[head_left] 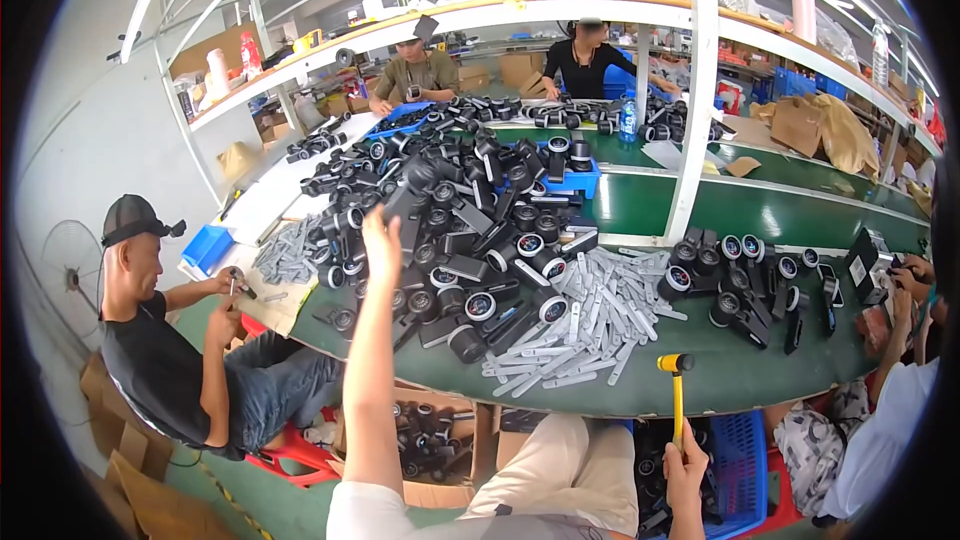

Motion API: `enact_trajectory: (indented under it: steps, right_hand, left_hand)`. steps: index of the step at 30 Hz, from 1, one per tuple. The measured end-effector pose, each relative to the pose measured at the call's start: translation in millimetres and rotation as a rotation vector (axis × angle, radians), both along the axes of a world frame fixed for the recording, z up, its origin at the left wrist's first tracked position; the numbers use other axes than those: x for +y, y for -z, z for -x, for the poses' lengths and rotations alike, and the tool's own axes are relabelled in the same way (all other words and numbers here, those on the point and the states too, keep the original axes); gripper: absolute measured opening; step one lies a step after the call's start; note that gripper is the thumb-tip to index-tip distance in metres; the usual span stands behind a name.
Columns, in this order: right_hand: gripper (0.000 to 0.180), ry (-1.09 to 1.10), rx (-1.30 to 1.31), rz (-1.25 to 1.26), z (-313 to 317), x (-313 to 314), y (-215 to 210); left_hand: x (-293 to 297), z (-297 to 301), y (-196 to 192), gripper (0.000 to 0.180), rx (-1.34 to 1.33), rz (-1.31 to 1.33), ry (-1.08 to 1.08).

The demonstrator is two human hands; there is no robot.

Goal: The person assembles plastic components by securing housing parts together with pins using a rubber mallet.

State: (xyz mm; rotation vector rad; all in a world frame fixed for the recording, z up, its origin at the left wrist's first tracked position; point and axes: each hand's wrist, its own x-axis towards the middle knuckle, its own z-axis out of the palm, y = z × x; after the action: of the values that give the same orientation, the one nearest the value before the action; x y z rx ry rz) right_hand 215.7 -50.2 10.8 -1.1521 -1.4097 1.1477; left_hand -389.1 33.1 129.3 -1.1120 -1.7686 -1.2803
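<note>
Right hand (686, 462): you are gripping the yellow-handled small mallet with a black head (676, 390), fist closed low on its handle, head upright above the green table (700, 390).
Left hand (380, 232): you are reaching into the heap of black cylindrical housings (470, 230); fingers seem loosely open and empty, though blurred.
Advice: be picking one housing cleanly before swinging.

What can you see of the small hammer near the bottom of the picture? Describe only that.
The hammer has a thin yellow handle and a short crosswise head, black in the middle with yellow ends. It stands upright, head on top, above the green table's near edge. The right hand grips the handle's lower end.
</note>
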Motion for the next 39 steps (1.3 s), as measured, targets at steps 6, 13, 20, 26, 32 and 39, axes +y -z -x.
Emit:
enact_trajectory:
  steps: [6, 13, 20, 26, 32, 39]
  right_hand:
    - [0.051, 0.062, 0.021, -0.001, -6, -6, 17]
    - [0.051, 0.104, -0.057, -0.056, -24, -4, 41]
    - [0.053, 0.21, 0.041, -0.02, -44, -20, 28]
    - [0.054, 0.328, 0.135, 0.056, -74, -35, 31]
    - [0.053, 0.438, 0.195, 0.138, -92, -45, 37]
    - [0.053, 0.393, 0.273, 0.182, -93, -36, 28]
  left_hand:
    - [35, -39, 8, 0.023, 0.131, 0.267, 0.061]
    - [44, -262, 58, 0.009, 0.088, 0.477, 0.685]
    - [112, -447, 69, 0.016, 0.071, 0.578, 1.147]
    - [183, -546, 85, 0.036, 0.32, 0.666, 1.193]
    - [214, -593, 102, 0.027, 1.023, 0.635, 0.898]
    - [143, -556, 93, 0.019, 0.972, 0.701, 0.978]
